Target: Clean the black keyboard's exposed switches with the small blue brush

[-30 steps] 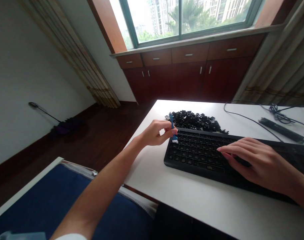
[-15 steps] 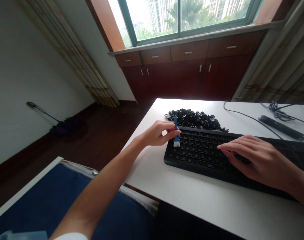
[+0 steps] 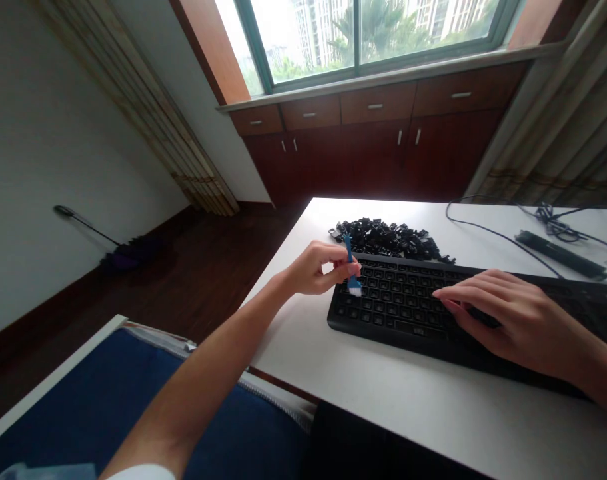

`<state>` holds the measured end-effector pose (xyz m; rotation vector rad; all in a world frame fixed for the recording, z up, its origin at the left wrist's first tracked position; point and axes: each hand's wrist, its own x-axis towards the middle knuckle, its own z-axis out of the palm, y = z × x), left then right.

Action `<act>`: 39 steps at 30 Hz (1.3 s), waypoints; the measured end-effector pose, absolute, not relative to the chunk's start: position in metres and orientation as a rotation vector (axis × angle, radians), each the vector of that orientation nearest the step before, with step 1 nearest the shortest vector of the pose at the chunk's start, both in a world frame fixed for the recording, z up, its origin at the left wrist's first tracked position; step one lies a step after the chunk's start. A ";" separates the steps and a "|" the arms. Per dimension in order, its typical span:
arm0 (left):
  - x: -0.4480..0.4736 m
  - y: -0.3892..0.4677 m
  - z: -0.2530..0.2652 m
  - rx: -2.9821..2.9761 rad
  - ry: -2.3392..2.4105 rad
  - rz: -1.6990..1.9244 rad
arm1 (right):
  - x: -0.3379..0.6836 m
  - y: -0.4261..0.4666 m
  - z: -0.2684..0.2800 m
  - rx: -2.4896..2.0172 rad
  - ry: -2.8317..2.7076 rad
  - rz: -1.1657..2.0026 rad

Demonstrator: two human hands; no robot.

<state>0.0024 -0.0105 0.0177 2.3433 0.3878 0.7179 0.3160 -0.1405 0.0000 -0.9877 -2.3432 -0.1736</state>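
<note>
Between the thumb and fingers of my left hand (image 3: 322, 268) is a small blue brush (image 3: 354, 285) with white bristles, pointing down over the left end of a black keyboard (image 3: 383, 331). The keyboard's keycaps are off, and its key sockets show. My right hand (image 3: 508, 317) lies over the keyboard's middle and right part, fingers stretched out and fingertips at the sockets. Its palm hides some of the board. Behind the keyboard's left half, loose black keycaps (image 3: 390, 237) are heaped on the table.
The white table (image 3: 363, 370) has its left edge under my left forearm. At the back right lie a black cable (image 3: 488, 225) and a long black bar-shaped piece (image 3: 562, 255). A blue fabric-covered piece with a pale frame (image 3: 223, 427) stands at lower left.
The brush in my left hand has tilted, its top leaning left and its bristles shifting slightly right and down. My right hand has stayed in place.
</note>
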 end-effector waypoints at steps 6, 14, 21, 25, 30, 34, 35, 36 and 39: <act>0.003 -0.012 0.018 2.153 0.331 0.474 | 0.316 -0.140 0.000 -0.991 -2.340 -0.155; 0.004 -0.009 0.010 2.546 0.411 0.771 | 0.315 -0.140 0.001 -1.006 -2.337 -0.152; 0.002 -0.007 0.005 2.552 0.431 0.862 | 0.316 -0.139 0.000 -0.990 -2.342 -0.159; 0.002 -0.009 0.009 2.611 0.407 0.784 | 0.315 -0.140 0.001 -1.003 -2.335 -0.144; 0.003 -0.011 0.012 2.554 0.385 0.735 | 0.314 -0.141 0.001 -1.008 -2.320 -0.142; 0.001 -0.009 0.012 2.426 0.339 0.625 | 0.315 -0.141 0.000 -1.006 -2.329 -0.152; 0.001 -0.008 0.012 2.410 0.339 0.605 | 0.315 -0.141 -0.001 -1.003 -2.331 -0.152; 0.001 -0.008 0.012 2.407 0.346 0.595 | 0.315 -0.141 -0.001 -1.001 -2.333 -0.152; 0.002 -0.008 0.012 2.475 0.413 0.618 | 0.316 -0.141 -0.001 -0.991 -2.337 -0.158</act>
